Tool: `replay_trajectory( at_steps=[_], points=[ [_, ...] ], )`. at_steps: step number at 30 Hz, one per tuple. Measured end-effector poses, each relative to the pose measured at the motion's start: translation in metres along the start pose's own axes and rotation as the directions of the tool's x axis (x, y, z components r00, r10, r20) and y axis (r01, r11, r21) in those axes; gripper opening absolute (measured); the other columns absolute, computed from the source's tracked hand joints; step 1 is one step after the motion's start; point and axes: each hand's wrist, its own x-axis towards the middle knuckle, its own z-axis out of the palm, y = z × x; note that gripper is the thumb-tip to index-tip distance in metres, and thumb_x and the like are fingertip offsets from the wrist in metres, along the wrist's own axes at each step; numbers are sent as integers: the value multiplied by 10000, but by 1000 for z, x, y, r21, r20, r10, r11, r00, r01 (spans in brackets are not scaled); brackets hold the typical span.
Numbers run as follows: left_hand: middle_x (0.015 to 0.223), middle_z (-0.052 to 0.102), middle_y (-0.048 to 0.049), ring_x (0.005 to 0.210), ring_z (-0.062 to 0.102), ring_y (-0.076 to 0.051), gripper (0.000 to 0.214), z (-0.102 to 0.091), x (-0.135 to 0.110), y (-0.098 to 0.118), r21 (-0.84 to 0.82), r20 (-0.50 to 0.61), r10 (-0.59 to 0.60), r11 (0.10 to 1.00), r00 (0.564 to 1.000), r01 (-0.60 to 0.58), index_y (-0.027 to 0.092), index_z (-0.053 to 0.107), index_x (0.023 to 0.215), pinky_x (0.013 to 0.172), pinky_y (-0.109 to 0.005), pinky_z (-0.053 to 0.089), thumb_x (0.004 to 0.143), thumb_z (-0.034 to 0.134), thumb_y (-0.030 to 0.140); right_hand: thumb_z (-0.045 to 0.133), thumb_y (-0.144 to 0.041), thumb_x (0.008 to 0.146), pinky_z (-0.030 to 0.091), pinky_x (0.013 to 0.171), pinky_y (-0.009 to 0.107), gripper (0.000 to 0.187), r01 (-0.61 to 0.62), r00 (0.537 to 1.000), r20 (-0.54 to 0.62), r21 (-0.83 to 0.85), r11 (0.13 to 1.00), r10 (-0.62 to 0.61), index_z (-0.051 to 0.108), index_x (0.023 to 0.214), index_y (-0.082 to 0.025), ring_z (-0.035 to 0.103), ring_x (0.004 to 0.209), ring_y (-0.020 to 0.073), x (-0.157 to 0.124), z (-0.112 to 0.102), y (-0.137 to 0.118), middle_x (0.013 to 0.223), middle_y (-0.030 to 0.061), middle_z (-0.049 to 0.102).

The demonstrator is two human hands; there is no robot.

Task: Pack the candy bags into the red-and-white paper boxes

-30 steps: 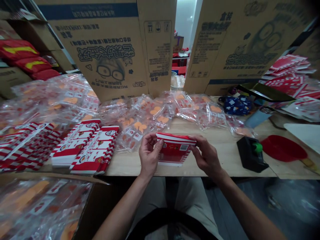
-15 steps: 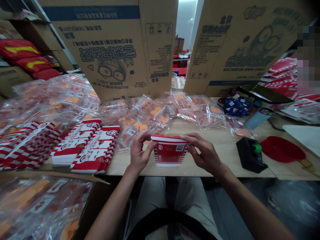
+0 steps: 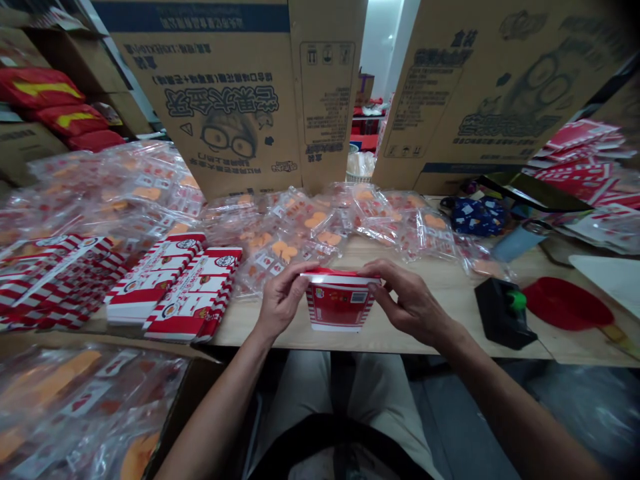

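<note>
A red and white striped paper box (image 3: pixel 342 305), with a barcode on the face toward me, is held upright near the table's front edge. My left hand (image 3: pixel 284 300) is closed on its upper left corner, thumb in front and fingers behind. My right hand (image 3: pixel 407 300) pinches the upper right corner. What the box contains is hidden. Beyond it lie clear plastic bags (image 3: pixel 285 250) with orange pieces inside. Flat red and white printed cartons (image 3: pixel 197 293) are stacked to the left of my left hand.
Two large cardboard boxes (image 3: pixel 240 87) stand along the back. On the right are a black tape dispenser (image 3: pixel 500 313), a red round paddle (image 3: pixel 567 303) and a blue cylinder (image 3: pixel 520 240). An open carton (image 3: pixel 187 393) of bagged pieces sits at lower left.
The view has shifted slightly. Both hands keep hold of the box's upper corners, and its top edge looks a little more closed over. A person at the right edge is no longer visible.
</note>
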Motion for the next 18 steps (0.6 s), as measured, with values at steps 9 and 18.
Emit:
replay_trajectory(
  at_steps=[9, 18],
  points=[
    [1093, 722, -80, 1006, 668, -197, 229, 16, -9, -6, 1, -19, 18, 1000, 1000, -18, 210, 731, 1116, 890, -293, 516, 964, 635, 352, 559, -204, 903, 424, 751, 325, 170, -65, 980, 171, -204, 977, 101, 627, 1059, -193, 635, 825, 214, 42, 10, -26, 920, 61, 716],
    [922, 726, -37, 713, 664, -148, 754, 7, -33, 22, -267, 288, -433, 821, 854, 506, 226, 423, 1482, 629, -223, 495, 837, 797, 335, 521, -179, 916, 481, 746, 291, 281, -175, 905, 412, 131, 976, 107, 750, 1076, -209, 689, 830, 183, 35, 32, -12, 995, 45, 778]
  ],
)
